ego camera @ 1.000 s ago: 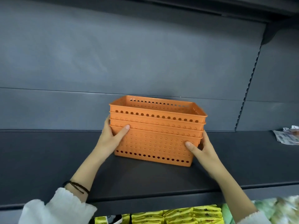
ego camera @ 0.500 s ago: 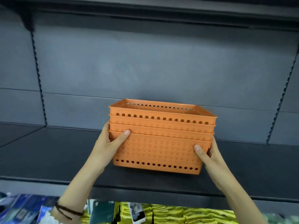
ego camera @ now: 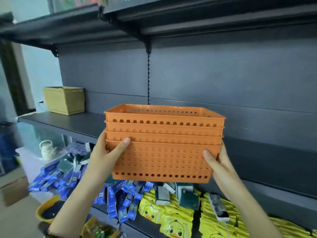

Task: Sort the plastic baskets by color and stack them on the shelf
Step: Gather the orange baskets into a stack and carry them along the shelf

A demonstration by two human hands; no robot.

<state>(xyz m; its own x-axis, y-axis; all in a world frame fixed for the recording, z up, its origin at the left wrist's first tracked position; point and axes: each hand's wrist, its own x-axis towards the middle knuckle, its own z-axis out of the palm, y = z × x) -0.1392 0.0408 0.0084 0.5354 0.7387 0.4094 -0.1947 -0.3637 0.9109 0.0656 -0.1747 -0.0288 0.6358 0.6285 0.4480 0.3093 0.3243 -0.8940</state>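
My left hand (ego camera: 104,155) gripped the left end of the stack of orange baskets (ego camera: 163,143), thumb laid across the near face just under the lowest rim, fingers hidden behind the end wall. My right hand (ego camera: 217,160) clasped the right end the same way, thumb on the near face, palm against the corner. Between the two hands I held four nested baskets, level, in the air in front of the dark shelf (ego camera: 72,124), their base clear of its surface. Far to the left on that shelf stood a stack of yellow baskets (ego camera: 64,100), well apart from mine. Below my forearms, the lower shelf was heaped with blue boxes (ego camera: 118,200) on the left and yellow duck packets (ego camera: 173,219) to the right.
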